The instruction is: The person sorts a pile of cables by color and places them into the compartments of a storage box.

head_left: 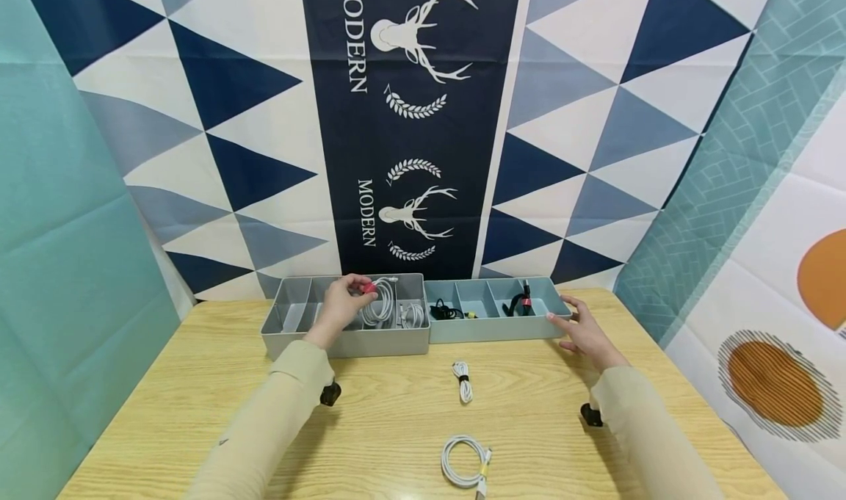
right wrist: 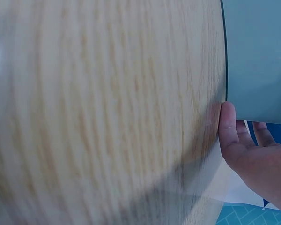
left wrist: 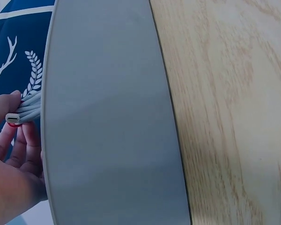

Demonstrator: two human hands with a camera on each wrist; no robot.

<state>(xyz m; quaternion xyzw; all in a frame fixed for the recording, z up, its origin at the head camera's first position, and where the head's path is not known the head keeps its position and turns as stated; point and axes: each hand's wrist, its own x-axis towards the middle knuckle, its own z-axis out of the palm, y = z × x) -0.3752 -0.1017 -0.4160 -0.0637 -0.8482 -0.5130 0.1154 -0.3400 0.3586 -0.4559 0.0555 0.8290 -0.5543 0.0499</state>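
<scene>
My left hand (head_left: 340, 306) pinches a coiled white cable (head_left: 379, 307) by its red tie (head_left: 369, 288), over the grey divided box (head_left: 380, 344). In the left wrist view the cable's plug (left wrist: 12, 118) sticks out between thumb and fingers; the box wall hides the rest of the coil. Another white cable (head_left: 413, 315) lies in the grey box's right compartment. My right hand (head_left: 587, 332) touches the right end of the blue-grey divided box (head_left: 489, 330), its fingers loosely spread around the corner. That box holds a black cable (head_left: 444, 310) and a black cable with a red band (head_left: 518, 303).
On the wooden table (head_left: 383, 426), a bundled white cable with a black tie (head_left: 464, 384) lies before the boxes. Nearer me is a coiled white cable with a yellow tie (head_left: 448, 465). The boxes stand end to end against a patterned cloth backdrop (head_left: 423, 147).
</scene>
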